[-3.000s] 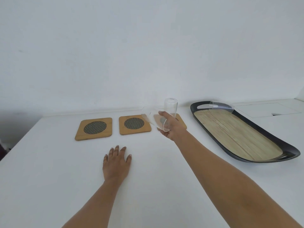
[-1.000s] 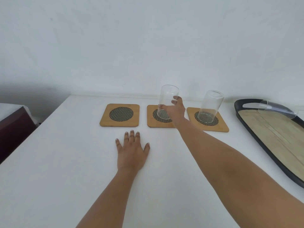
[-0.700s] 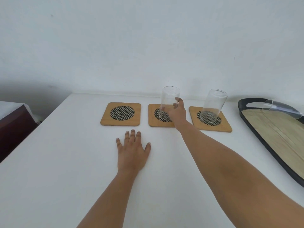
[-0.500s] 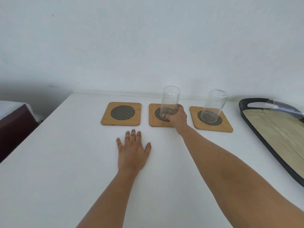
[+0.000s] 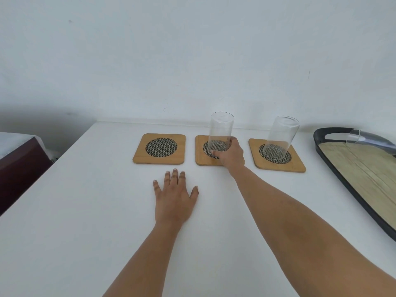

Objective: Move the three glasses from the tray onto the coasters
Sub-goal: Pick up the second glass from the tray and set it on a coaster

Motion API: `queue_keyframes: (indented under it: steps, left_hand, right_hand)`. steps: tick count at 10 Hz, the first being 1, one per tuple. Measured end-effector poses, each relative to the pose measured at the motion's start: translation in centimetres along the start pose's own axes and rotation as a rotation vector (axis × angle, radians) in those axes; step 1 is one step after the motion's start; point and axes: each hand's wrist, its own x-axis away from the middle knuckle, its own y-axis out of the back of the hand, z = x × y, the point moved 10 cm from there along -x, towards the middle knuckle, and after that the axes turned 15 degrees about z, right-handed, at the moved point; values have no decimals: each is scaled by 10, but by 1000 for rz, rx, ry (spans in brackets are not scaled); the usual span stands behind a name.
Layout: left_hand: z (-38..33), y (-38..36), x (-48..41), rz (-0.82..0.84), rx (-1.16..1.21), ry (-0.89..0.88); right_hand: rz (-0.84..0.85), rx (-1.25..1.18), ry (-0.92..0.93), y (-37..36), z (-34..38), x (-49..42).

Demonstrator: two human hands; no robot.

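1. The right hand (image 5: 230, 155) is wrapped low around the middle glass (image 5: 220, 133), thumb on the near-left of the base and fingers (image 5: 232, 140) curling round the right side, so it is closed on the glass and not yet let go.
2. That glass now stands upright with its base on the woven disc of the middle coaster (image 5: 214, 150); a second ago it was tilted and held clear above the same coaster, so the lowering is done and only the release is left (a judgement, since contact under the base cannot be seen directly).
3. The right glass (image 5: 280, 136) stands on the right coaster (image 5: 277, 156), unchanged over the last second, and nothing touches it.
4. The left coaster (image 5: 159, 148) is bare.
5. The third glass (image 5: 370, 141) lies on its side at the far end of the tray (image 5: 353, 189), resting against the dark rim by the handle cut-out, well apart from the coasters.
6. Two of three placements are thus made or all but made; the next step is probably to open the hand and reach right to the tray for the lying glass.
7. The right forearm runs in from the lower right, stretched nearly straight, wrist low just above the table (image 5: 85, 211).
8. The left hand (image 5: 174, 197) lies flat, palm down and fingers spread, on the table just in front of the gap between left and middle coasters, holding nothing, where it has been throughout.
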Motion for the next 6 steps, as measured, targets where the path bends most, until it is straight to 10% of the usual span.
queue_keyframes:
  steps: [6]
  left_hand:
    - [0, 0, 0, -6, 1, -3]
  right_hand:
    - [2, 8, 0, -2, -2, 1]
